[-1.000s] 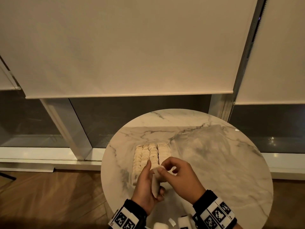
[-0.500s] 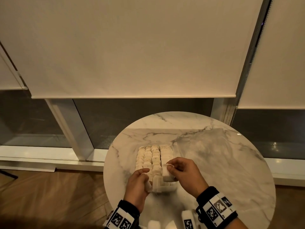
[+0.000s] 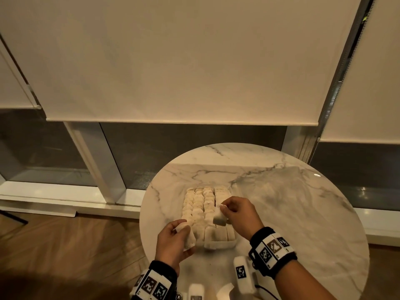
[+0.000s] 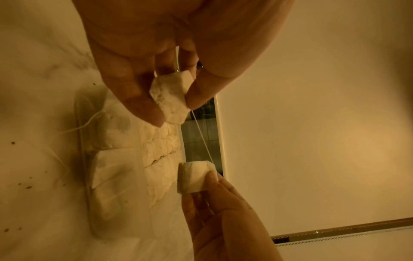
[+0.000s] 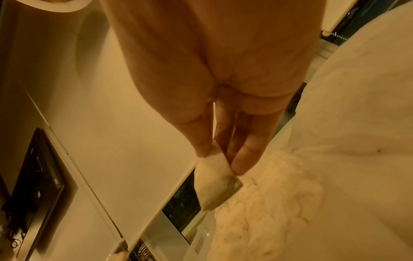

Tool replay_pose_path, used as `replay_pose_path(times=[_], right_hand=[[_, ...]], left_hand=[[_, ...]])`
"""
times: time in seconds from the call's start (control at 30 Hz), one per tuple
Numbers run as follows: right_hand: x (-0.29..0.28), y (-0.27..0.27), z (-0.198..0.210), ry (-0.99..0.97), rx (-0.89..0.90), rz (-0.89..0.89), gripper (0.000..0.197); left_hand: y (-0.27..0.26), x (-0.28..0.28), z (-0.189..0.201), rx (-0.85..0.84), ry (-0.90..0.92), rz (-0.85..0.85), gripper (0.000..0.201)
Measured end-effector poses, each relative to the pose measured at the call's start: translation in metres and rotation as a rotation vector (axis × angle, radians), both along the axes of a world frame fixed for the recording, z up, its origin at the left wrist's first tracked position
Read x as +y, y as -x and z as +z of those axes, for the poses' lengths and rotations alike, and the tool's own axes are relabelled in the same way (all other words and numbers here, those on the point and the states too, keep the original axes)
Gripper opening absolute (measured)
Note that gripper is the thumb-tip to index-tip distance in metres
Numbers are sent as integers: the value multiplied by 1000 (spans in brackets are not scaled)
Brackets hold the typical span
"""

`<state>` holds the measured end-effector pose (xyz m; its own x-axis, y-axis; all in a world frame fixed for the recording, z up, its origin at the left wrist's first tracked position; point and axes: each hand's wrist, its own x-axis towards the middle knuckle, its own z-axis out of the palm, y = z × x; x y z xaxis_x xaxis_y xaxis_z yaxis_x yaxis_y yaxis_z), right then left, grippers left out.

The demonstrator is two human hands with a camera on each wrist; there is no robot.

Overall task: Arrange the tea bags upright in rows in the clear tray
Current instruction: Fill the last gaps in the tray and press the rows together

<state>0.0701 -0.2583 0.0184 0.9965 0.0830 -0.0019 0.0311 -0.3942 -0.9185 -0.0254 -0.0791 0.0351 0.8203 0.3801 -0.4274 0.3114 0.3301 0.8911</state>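
Above the clear tray (image 3: 218, 245) of upright tea bags (image 3: 198, 205) on the counter (image 3: 292, 213), left hand (image 3: 173, 243) and right hand (image 3: 240, 215) each pinch one tea bag in curled fingers

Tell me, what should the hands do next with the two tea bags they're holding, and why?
Probably the right hand should lower its tea bag upright into the right-hand row of the clear tray. That bag hangs just above the tray, near bags still lying flat at the front. A thin string seems to join it to the left hand's bag, so go gently.
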Motion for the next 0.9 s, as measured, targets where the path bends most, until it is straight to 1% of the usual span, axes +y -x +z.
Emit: replay_pose_path(times=[0.13,0.23,0.4,0.5,0.63,0.77,0.9], right_hand=[[6,-6,-5,32,50,5,12],[9,-9,-10,150,77,52,11],[16,-12,-6,379,133,233,5],[21,-13,-7,467,191,316,5],[28,-13,-13,519,196,330,8],[32,-12,-17,521,203,334,9],[35,-12,-18,585,130,346,9]], left_hand=[[-4,16,-8,28,7,145,12],[-6,29,-11,36,46,212,9],[-9,36,-10,19,97,194,14],[-9,31,-12,20,102,178,11],[-9,26,-12,-1,101,155,8],[-9,25,-11,-22,107,135,12],[-10,23,-15,-29,110,134,13]])
